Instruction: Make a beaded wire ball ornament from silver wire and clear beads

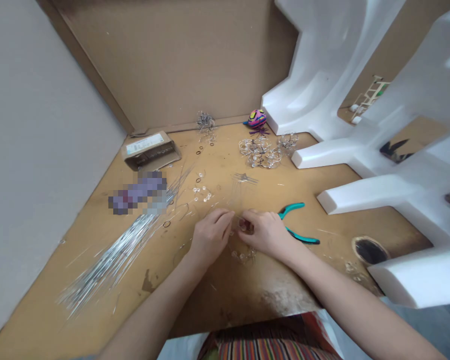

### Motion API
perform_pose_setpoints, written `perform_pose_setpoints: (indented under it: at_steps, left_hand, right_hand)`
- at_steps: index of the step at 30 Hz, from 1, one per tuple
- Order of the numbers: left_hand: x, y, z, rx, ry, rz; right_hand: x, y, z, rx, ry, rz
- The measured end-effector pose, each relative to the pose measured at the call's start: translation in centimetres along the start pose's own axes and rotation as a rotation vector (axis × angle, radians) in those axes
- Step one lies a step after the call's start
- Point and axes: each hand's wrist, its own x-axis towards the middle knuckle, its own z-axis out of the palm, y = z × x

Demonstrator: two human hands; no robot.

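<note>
Close together at the middle of the table, my left hand (212, 232) and my right hand (262, 230) are both closed in a pinch. Clear beads (242, 225) on thin wire show at the right fingertips. The left fingertips pinch what looks like the same fine wire, though it is barely visible. Just below the hands lies a string of clear beads (242, 256). Loose clear beads (202, 194) rest beyond my left hand. Teal-handled pliers (300, 236) lie open, partly behind my right hand. Several straight wires (244, 178) lie ahead of the hands.
A bundle of silver wires (123, 245) stretches across the left side, near a blurred purple item (138, 192). Behind are a cardboard box (152, 152), beaded wire pieces (260, 151), tangled wire (205, 121) and a colourful ball-like item (257, 118). White moulded foam (360, 192) borders the right.
</note>
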Motion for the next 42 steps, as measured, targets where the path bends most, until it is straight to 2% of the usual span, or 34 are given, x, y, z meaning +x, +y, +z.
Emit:
perform_pose_setpoints:
  at_steps: [9, 20, 23, 26, 32, 39, 42]
  left_hand:
    - [0.1, 0.6, 0.0, -0.119, 0.013, -0.09]
    - [0.3, 1.0, 0.0, -0.307, -0.023, -0.3]
    - [0.3, 1.0, -0.1, -0.41, -0.008, -0.391]
    - [0.5, 1.0, -0.4, -0.537, -0.005, -0.538]
    - [1.2, 1.0, -1.1, -0.832, -0.083, -0.828]
    - [1.2, 0.7, -1.2, -1.021, -0.038, -0.939]
    - [0.9, 0.5, -1.1, -1.134, -0.03, -0.902]
  right_hand:
    - [0.0, 0.0, -0.1, 0.002, -0.031, -0.027]
    - [-0.1, 0.1, -0.1, -0.038, -0.048, -0.057]
    - [-0.2, 0.1, 0.0, -0.041, -0.042, -0.056]
    - [-0.2, 0.1, 0.1, -0.029, -0.039, -0.061]
    - [-0.2, 0.2, 0.0, 0.021, -0.059, -0.068]
    - [-0.1, 0.4, 0.0, 0.023, -0.062, -0.106]
    - [-0.1, 0.6, 0.3, 0.037, -0.051, -0.121]
